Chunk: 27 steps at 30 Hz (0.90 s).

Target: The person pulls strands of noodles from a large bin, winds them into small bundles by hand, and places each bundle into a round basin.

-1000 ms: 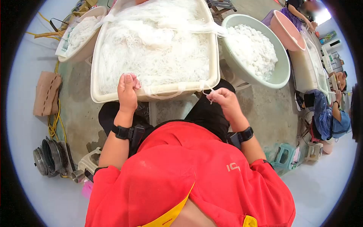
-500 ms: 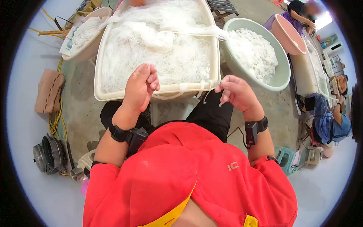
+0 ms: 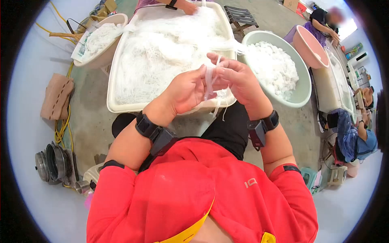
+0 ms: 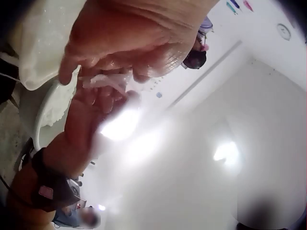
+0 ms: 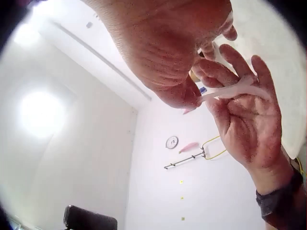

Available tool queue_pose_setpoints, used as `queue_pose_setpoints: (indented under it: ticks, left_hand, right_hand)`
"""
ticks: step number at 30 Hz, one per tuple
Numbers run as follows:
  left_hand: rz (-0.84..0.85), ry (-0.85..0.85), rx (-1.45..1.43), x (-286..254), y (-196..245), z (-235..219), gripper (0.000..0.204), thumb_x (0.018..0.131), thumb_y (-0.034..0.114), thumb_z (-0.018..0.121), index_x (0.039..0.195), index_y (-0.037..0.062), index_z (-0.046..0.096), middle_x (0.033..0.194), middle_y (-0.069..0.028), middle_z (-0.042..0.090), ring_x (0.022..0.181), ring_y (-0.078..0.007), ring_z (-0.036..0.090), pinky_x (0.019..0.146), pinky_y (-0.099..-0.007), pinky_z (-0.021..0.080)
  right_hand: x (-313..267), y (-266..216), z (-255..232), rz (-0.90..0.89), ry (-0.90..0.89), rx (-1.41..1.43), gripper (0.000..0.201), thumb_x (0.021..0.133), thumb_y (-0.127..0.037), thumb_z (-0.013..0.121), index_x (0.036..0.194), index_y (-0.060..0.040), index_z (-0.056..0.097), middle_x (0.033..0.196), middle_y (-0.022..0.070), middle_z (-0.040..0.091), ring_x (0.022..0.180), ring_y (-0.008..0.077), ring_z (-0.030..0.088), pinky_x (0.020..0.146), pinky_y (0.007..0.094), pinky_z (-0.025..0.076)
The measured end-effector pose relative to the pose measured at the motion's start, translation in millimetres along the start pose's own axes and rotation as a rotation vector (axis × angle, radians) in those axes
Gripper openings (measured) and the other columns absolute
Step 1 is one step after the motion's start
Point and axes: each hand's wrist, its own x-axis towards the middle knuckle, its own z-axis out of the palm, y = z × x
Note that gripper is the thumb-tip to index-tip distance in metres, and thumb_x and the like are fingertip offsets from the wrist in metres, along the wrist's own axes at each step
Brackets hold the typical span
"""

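In the head view my left hand (image 3: 182, 92) and right hand (image 3: 245, 81) are close together above the near right part of the cream tub (image 3: 139, 107), a thin whitish strip (image 3: 209, 83) between them. The right wrist view shows the left hand (image 5: 252, 124) palm up, fingers extended, with the strip (image 5: 235, 91) lying across them; the thumb and a finger of the right hand (image 5: 168, 48) pinch one end. Seen from the left wrist, the strip (image 4: 105, 82) looks wet and translucent. White shredded strands (image 3: 142, 65) fill the tub below.
A green basin (image 3: 303, 87) of white pieces stands right of the tub, a pale basin (image 3: 101, 60) at its left. Another person's hand (image 3: 188, 7) reaches in at the far edge. Beyond are a pink basin (image 3: 308, 46), a folding stool (image 3: 240, 17) and a seated person (image 3: 366, 135).
Both hands have risen and come together, the left moving right. The strip now stretches between them. The far person's hand and forearm show more, and the tub sits lower in the head view.
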Motion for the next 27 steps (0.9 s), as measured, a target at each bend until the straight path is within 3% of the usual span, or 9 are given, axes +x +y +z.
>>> queue_pose_setpoints:
  ticks: [5, 9, 12, 15, 17, 20, 22, 25, 27]
  left_hand:
    - [-0.11, 0.109, 0.223, -4, -1, -18, 0.03, 0.093, 0.032, 0.04, 0.101, 0.0065, 0.053, 0.088, -0.0063, 0.06, 0.078, -0.0236, 0.055, 0.073, -0.0425, 0.045]
    - [0.211, 0.075, 1.844, -12, 9, -19, 0.027, 0.09, 0.028, 0.045, 0.087, 0.0037, 0.057, 0.072, -0.0165, 0.053, 0.069, -0.0336, 0.051, 0.066, -0.0383, 0.043]
    - [0.054, -0.119, 1.989, -25, 21, 13, 0.028, 0.089, 0.028, 0.044, 0.081, 0.0034, 0.057, 0.077, -0.0199, 0.058, 0.074, -0.038, 0.055, 0.067, -0.0426, 0.044]
    - [0.364, -0.052, 1.659, -29, 37, 0, 0.026, 0.091, 0.028, 0.045, 0.092, 0.005, 0.056, 0.075, -0.0121, 0.057, 0.066, -0.0277, 0.053, 0.063, -0.034, 0.044]
    - [0.239, 0.064, 1.19, -24, 29, -14, 0.025, 0.092, 0.028, 0.045, 0.095, 0.006, 0.056, 0.078, -0.0065, 0.057, 0.067, -0.0199, 0.054, 0.062, -0.0289, 0.044]
    - [0.045, 0.093, 0.35, -18, 3, -18, 0.027, 0.093, 0.029, 0.047, 0.104, 0.0055, 0.052, 0.087, -0.0013, 0.056, 0.072, -0.0085, 0.054, 0.063, -0.022, 0.045]
    - [0.061, 0.21, 0.077, -14, -16, -10, 0.028, 0.092, 0.028, 0.047, 0.103, 0.0031, 0.054, 0.084, -0.0004, 0.055, 0.073, -0.0073, 0.052, 0.063, -0.0219, 0.043]
    - [0.46, 0.614, 0.626, -8, -45, -17, 0.03, 0.091, 0.024, 0.047, 0.108, 0.0005, 0.052, 0.09, -0.0058, 0.056, 0.077, -0.0141, 0.056, 0.067, -0.0262, 0.045]
    - [0.467, 0.292, 0.989, -9, -53, -13, 0.032, 0.09, 0.022, 0.047, 0.112, -0.0015, 0.049, 0.094, -0.0101, 0.055, 0.08, -0.0188, 0.057, 0.07, -0.0293, 0.046]
  right_hand:
    - [16, 23, -5, -0.011, 0.121, -0.06, 0.016, 0.078, -0.02, 0.066, 0.081, -0.0044, 0.063, 0.115, 0.0127, 0.054, 0.091, 0.0127, 0.055, 0.073, 0.0257, 0.043]
    - [19, 17, -15, 0.28, 0.058, -0.809, 0.027, 0.078, -0.028, 0.065, 0.083, -0.0013, 0.063, 0.069, 0.0066, 0.062, 0.06, 0.0165, 0.057, 0.058, 0.0289, 0.046]
    - [14, 26, -9, 0.046, -0.025, -0.947, 0.021, 0.075, -0.023, 0.067, 0.086, -0.0041, 0.066, 0.074, 0.0078, 0.063, 0.065, 0.0183, 0.059, 0.062, 0.0294, 0.047]
    - [3, 16, 5, -0.221, -0.238, -0.806, 0.018, 0.072, -0.013, 0.069, 0.09, -0.0079, 0.068, 0.109, 0.0137, 0.057, 0.096, 0.0244, 0.055, 0.081, 0.0333, 0.045]
    - [0, 15, 8, -0.308, -0.295, -0.7, 0.018, 0.073, -0.012, 0.068, 0.091, -0.0087, 0.069, 0.128, 0.0141, 0.046, 0.109, 0.0278, 0.048, 0.091, 0.0353, 0.04]
    - [3, 17, 3, -0.452, -0.205, -0.638, 0.02, 0.075, -0.01, 0.065, 0.094, -0.0087, 0.069, 0.127, 0.0134, 0.048, 0.111, 0.0255, 0.048, 0.091, 0.0338, 0.04]
    - [0, 11, 11, -0.297, 0.013, -0.506, 0.019, 0.076, -0.009, 0.063, 0.094, -0.0077, 0.069, 0.114, 0.0129, 0.058, 0.106, 0.0222, 0.054, 0.089, 0.0332, 0.042]
    - [-2, 10, 14, -0.299, 0.294, -0.641, 0.016, 0.075, -0.011, 0.064, 0.089, -0.0066, 0.07, 0.097, 0.0119, 0.066, 0.094, 0.0201, 0.061, 0.083, 0.0321, 0.046]
    - [-6, 5, 18, -0.376, 0.364, -0.954, 0.015, 0.074, -0.012, 0.064, 0.087, -0.007, 0.07, 0.095, 0.0119, 0.066, 0.092, 0.0203, 0.061, 0.079, 0.0304, 0.047]
